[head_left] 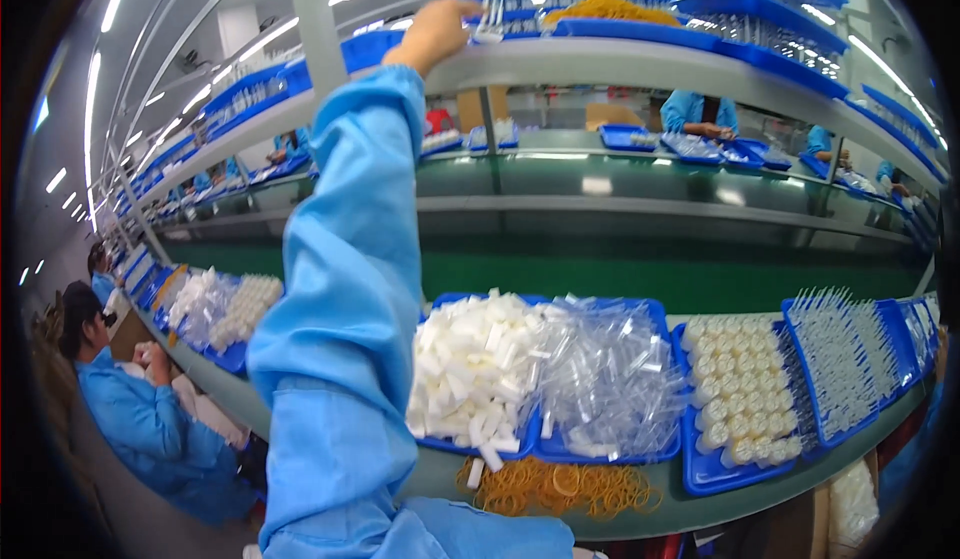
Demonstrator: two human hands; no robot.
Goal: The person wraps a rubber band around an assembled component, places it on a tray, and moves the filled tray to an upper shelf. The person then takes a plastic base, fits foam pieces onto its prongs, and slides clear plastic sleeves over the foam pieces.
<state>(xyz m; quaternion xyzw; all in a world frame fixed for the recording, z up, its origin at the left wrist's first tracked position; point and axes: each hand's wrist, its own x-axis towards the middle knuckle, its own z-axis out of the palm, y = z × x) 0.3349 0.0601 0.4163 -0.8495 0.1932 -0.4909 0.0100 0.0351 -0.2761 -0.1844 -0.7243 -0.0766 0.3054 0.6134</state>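
My left hand (436, 35) is raised to the overhead shelf (560, 63), its blue-sleeved arm crossing the middle of the view. Its fingers are drawn together and point right, touching or close against some thin whitish sticks (490, 19); what lies between the fingertips is hidden. Only a patch of blue cloth (490, 531) shows at the lower edge, and my right hand is out of sight. Below the raised arm, a blue tray holds a heap of white foam-like blocks (470, 364). Beside it lie clear plastic tubes (615, 379) in another blue tray (672, 334).
Loose yellow rubber bands (560, 487) lie at the bench's front edge. Farther right are round whitish capped pieces (740, 389) and a tray of thin clear sticks (840, 359). A green conveyor belt (600, 271) runs behind. A co-worker (150, 419) sits at left.
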